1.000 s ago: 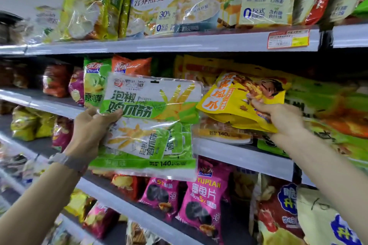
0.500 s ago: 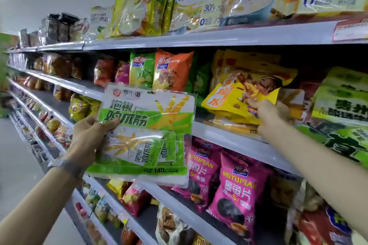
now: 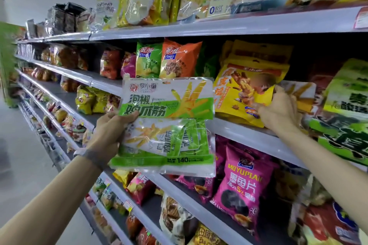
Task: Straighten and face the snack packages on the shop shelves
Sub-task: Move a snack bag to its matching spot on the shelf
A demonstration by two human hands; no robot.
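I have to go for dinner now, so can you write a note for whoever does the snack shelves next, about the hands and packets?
Left hand grips the green-and-white packet by its left edge, held up in front of the shelves, label towards the camera.
Right hand pinches the tilted yellow packet on the middle shelf.
Done: the orange bag and green bag to its left stand upright, fronts out.
Left: stand the yellow packet straight, then shelve the green-and-white one, probably nearby.

Green-and-white packet [image 3: 167, 125]; yellow packet [image 3: 243, 95]; magenta bag [image 3: 243, 185].
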